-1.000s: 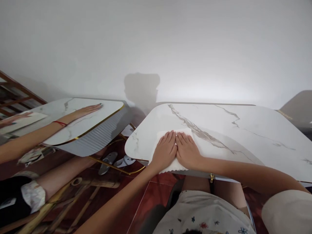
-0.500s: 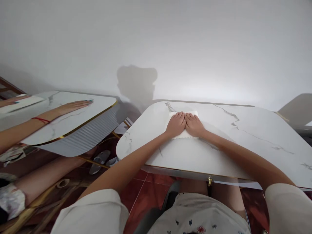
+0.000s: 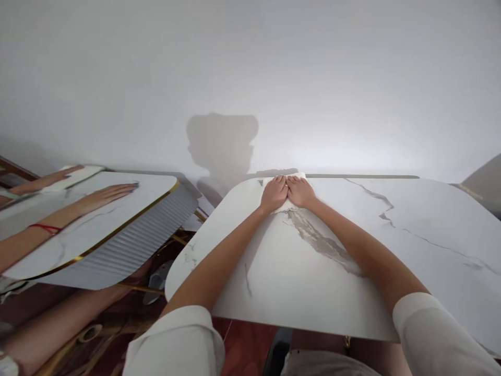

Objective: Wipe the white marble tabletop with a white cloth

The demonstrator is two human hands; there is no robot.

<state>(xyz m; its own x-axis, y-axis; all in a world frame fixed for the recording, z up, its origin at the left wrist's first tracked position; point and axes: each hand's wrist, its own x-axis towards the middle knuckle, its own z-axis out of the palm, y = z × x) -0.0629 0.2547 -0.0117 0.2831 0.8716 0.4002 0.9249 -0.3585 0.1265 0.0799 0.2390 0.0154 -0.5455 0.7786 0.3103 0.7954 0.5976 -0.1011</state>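
My left hand [image 3: 274, 194] and my right hand [image 3: 300, 192] lie side by side, thumbs together, with fingers stretched out flat. Both press down on a white cloth [image 3: 285, 206], which shows between and around them. The cloth is at the far edge of a white table [image 3: 266, 271] with grey marble veins, and its top reaches that edge near the wall. Most of the cloth is covered by my hands. Both of my arms are stretched forward over the tabletop.
To the left stands a second marble-patterned table [image 3: 156, 190] with a gold rim and ribbed side. Another person's hand [image 3: 111, 194] rests flat on it; their other hand [image 3: 58, 179] lies on a white cloth [image 3: 92, 171]. A pale wall [image 3: 332, 94] rises behind both tables.
My hands have slid the cloth away from me to the table's far edge, and my body has leaned forward. The other person's cloth has also moved toward the wall.
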